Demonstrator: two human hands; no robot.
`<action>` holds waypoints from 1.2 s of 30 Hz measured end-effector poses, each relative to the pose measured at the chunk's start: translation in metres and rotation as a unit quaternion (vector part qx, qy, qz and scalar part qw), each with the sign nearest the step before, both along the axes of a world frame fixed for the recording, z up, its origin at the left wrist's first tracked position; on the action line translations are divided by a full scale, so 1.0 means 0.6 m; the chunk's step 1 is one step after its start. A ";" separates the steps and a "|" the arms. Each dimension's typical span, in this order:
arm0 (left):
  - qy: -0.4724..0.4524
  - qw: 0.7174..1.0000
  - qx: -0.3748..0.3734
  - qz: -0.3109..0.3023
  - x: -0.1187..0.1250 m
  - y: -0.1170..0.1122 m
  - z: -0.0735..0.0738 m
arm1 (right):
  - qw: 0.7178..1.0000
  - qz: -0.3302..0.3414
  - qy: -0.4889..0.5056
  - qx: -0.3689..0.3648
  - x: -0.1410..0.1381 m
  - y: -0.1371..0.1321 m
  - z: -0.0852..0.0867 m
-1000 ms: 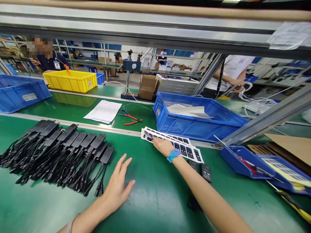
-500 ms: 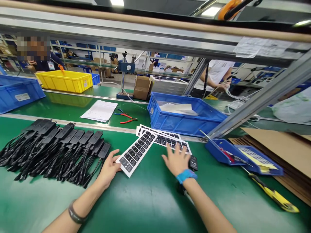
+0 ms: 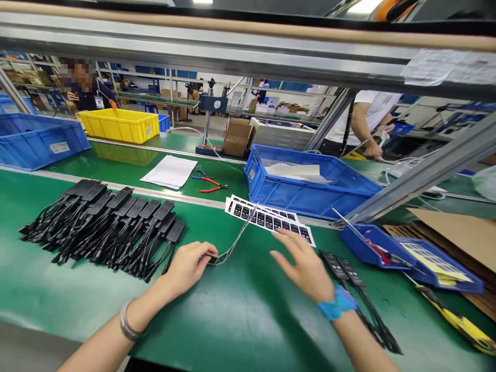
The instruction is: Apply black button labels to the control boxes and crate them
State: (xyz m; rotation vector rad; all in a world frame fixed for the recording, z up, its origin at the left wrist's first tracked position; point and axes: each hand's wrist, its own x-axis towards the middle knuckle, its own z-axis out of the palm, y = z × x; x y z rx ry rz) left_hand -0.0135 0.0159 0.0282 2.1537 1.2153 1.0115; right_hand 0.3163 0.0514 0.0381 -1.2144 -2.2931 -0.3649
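Note:
Pinched in my left hand [image 3: 192,266] is one end of a label sheet [image 3: 237,242], seen nearly edge-on and curving up to the right. My right hand [image 3: 304,266] hovers over the green bench with its fingers apart and nothing in them. Beyond its fingertips lie more label sheets [image 3: 271,219], white with rows of black stickers, overlapping each other. Beside the right wrist rest two black boxes with cables [image 3: 351,272], partly covered by the hand and forearm. To the left of my left hand sits a pile of similar black boxes with cables [image 3: 127,227].
Behind the sheets stands a blue bin [image 3: 310,194] with papers inside. Red and blue pliers [image 3: 211,183] lie near a paper stack [image 3: 169,171]. At right are small blue trays [image 3: 377,248], a yellow-handled tool [image 3: 457,318] and cardboard [image 3: 461,237]. A metal post slants down there.
The label sheet in my left hand has turned from facing me to nearly edge-on. My right hand has lifted off the other sheets and moved right and nearer. The view has shifted slightly.

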 end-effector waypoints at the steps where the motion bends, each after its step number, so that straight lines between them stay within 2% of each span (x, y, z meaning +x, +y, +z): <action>1: 0.039 0.999 0.022 -0.009 0.001 -0.006 0.006 | 0.998 0.063 -0.021 0.018 -0.048 -0.008 0.010; 4: 0.153 0.986 0.064 -0.030 -0.004 -0.030 0.022 | 0.980 0.189 -0.055 0.028 -0.159 -0.039 0.005; 6: 0.228 0.971 0.067 -0.043 -0.013 -0.050 0.026 | 0.976 0.214 -0.047 0.003 -0.199 -0.063 -0.016; 8: 0.289 0.955 0.047 -0.049 -0.023 -0.072 0.022 | 0.977 0.208 -0.039 -0.030 -0.219 -0.089 -0.039; 10: 0.322 0.946 0.013 -0.040 -0.033 -0.093 0.014 | 0.978 0.194 -0.036 -0.061 -0.229 -0.114 -0.055; 13: 0.322 0.945 -0.059 -0.012 -0.041 -0.112 0.004 | 0.978 0.177 -0.035 -0.105 -0.238 -0.144 -0.064; 17: 0.312 0.939 -0.146 0.004 -0.047 -0.102 0.012 | 0.970 0.131 -0.019 -0.202 -0.247 -0.154 -0.054; 19: 0.324 0.930 -0.174 -0.004 -0.051 -0.085 0.021 | 0.952 0.112 -0.013 -0.284 -0.249 -0.142 -0.041; 22: 0.336 0.921 -0.192 -0.033 -0.054 -0.058 0.032 | 0.908 0.106 -0.019 -0.406 -0.253 -0.112 -0.017; 24: 0.348 0.915 -0.197 -0.054 -0.054 -0.046 0.036 | 0.883 0.106 -0.037 -0.455 -0.257 -0.095 -0.004; 26: 0.362 0.910 -0.190 -0.066 -0.049 -0.044 0.038 | 0.871 0.104 -0.058 -0.476 -0.261 -0.084 0.004; 30: 0.362 0.915 -0.147 -0.103 -0.030 -0.047 0.038 | 0.868 0.108 -0.070 -0.480 -0.264 -0.075 0.005; 33: 0.345 0.918 -0.134 -0.142 -0.013 -0.040 0.030 | 0.863 0.121 -0.064 -0.486 -0.259 -0.073 0.003; 36: 0.354 0.915 -0.135 -0.137 -0.002 -0.026 0.019 | 0.870 0.113 -0.062 -0.476 -0.248 -0.078 0.005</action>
